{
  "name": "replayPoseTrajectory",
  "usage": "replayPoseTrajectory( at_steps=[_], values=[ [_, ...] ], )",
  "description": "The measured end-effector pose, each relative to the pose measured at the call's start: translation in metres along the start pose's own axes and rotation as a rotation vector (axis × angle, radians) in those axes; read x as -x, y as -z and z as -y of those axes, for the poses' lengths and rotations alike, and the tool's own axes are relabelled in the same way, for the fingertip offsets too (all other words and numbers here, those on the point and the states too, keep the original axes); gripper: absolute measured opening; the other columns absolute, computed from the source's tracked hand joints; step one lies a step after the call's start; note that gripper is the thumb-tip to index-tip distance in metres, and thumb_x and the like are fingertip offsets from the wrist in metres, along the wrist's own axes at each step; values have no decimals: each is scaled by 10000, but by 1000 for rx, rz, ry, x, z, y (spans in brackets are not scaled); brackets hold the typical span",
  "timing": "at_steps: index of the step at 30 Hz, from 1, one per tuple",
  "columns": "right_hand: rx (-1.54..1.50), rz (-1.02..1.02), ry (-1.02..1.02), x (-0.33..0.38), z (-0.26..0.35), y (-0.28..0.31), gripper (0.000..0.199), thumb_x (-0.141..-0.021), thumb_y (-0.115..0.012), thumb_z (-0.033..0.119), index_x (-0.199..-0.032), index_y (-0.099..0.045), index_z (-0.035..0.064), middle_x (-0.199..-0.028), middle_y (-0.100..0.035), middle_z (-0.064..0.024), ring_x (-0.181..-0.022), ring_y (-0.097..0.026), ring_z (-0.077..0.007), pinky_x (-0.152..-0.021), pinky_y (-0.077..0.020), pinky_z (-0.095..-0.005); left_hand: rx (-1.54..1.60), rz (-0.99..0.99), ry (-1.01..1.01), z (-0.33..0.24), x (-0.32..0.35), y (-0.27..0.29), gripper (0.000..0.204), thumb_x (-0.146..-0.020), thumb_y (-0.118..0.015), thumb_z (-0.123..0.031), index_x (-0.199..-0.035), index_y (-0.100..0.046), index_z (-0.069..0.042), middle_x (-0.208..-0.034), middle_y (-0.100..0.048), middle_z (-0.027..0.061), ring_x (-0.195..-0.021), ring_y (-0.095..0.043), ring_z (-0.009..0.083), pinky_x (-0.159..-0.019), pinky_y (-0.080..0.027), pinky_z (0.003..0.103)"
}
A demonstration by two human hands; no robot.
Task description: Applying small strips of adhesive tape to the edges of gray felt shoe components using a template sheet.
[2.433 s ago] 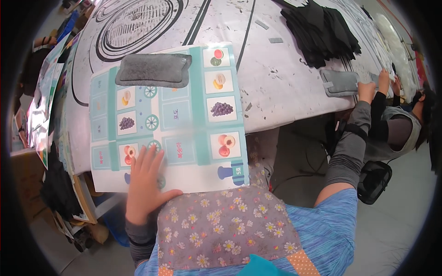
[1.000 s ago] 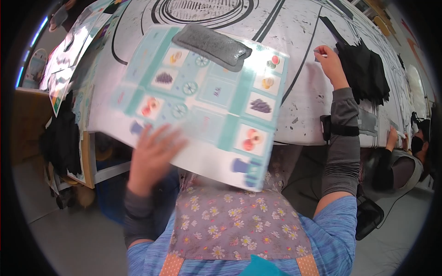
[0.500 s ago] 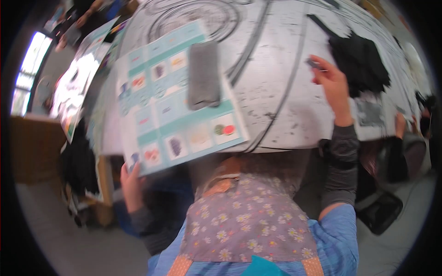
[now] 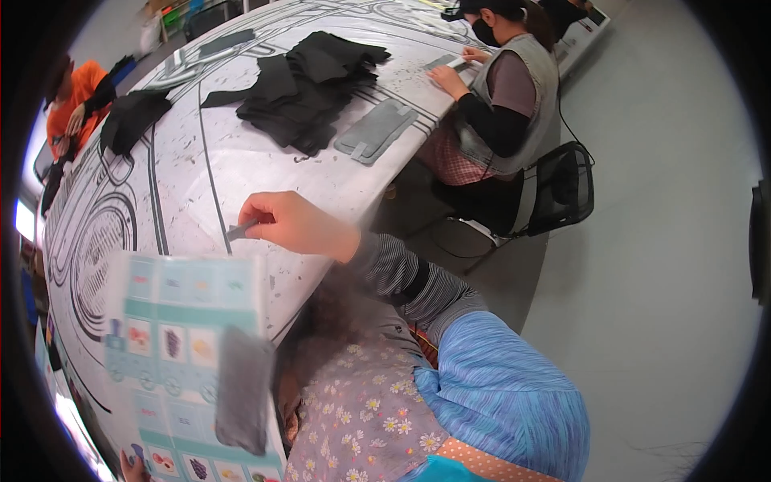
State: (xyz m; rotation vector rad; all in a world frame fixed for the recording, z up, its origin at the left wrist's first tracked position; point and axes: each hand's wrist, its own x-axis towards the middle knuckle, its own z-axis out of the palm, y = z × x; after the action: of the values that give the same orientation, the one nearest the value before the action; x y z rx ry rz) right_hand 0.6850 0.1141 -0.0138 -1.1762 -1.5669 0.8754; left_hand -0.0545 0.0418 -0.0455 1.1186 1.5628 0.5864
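My right hand [image 4: 293,227] pinches a small dark grey strip [image 4: 242,229] between thumb and fingertips, above the white table [image 4: 309,181]. At the lower left, only part of my left hand [image 4: 135,466] shows, gripping the edge of a large printed sheet [image 4: 189,312] with pale blue-green bands and fruit pictures. The sheet overlaps the table's near edge. On its right side lies a flat grey rectangular fabric piece [image 4: 243,390], touched by neither hand. Motion blurs the sheet somewhat.
A heap of black fabric pieces [image 4: 309,92] lies farther back, beside grey rectangular pieces [image 4: 376,131]. A co-worker [image 4: 498,104] sits at the table's right edge near a black chair [image 4: 554,193]. Another person in orange [image 4: 80,104] is at far left, near more black cloth [image 4: 135,116].
My view has swung right, so the sheet and table sit farther left in the picture. The right hand still holds the small strip; the grey fabric piece stays on the sheet.
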Motion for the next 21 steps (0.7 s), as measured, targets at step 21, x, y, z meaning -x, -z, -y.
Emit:
replayPoseTrajectory(
  at_steps=[21],
  values=[
    [-209,159,-26,75,48,-73,218,-814,-694,-106,-1007,-683,-6,-937,-692,-70,-866,-648,-135,-736,-524,-260,-670,56,-537,-200,69,-306,344,-816,-725,-80,-1157,-694,-50,-939,-722,95,-857,-681,201,-756,-524,320]
  ],
)
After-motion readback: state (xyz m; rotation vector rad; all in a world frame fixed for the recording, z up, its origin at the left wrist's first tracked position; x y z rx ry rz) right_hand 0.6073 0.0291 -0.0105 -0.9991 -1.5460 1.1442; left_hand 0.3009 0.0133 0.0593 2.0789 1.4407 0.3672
